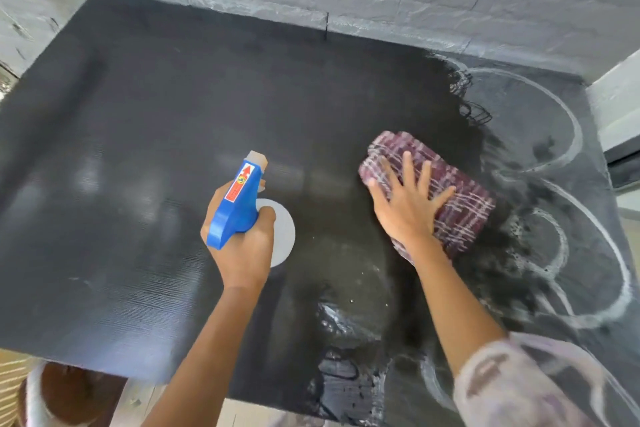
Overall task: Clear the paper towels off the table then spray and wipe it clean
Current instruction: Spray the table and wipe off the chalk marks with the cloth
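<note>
Patterned sleeve [512, 381] leads to the right hand [405, 210], fingers [409, 168] spread flat on a plaid cloth [460, 198]. Left of it, the left hand [242, 246] grips a spray bottle [235, 208].

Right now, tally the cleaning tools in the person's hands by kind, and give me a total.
Spray bottle: 1, blue trigger head, gripped by the left hand above the table
Cloth: 1, plaid, pressed flat on the table by the right hand
Total: 2
</note>
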`<state>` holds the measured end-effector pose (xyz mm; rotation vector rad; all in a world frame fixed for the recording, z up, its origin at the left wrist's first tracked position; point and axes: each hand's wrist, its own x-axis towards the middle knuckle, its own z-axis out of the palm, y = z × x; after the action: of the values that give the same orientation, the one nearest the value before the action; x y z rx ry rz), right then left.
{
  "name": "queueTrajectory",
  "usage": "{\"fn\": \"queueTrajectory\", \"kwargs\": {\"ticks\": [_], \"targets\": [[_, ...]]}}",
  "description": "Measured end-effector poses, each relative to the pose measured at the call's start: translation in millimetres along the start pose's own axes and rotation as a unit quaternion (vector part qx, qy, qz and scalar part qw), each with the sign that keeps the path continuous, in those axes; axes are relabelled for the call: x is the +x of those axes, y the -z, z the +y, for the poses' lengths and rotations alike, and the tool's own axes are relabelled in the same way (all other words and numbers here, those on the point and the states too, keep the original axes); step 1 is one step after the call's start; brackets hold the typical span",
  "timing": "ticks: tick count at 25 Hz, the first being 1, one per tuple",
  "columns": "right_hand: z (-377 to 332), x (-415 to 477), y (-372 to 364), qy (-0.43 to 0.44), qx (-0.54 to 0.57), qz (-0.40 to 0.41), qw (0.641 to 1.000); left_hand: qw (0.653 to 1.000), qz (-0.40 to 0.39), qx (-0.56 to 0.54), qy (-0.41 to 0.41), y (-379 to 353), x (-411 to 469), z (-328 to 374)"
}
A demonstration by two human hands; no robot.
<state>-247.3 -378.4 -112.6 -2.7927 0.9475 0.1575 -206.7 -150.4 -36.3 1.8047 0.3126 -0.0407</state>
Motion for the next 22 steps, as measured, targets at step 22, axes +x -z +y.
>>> {"fn": "queueTrajectory", "kwargs": {"ticks": [22], "targets": [[-2.7,-210.3,-41.3,0.308,-0.066,-0.004,0.949,0.995,-0.087,-0.009,-0.044,36.4,-32.5,18.8]]}}
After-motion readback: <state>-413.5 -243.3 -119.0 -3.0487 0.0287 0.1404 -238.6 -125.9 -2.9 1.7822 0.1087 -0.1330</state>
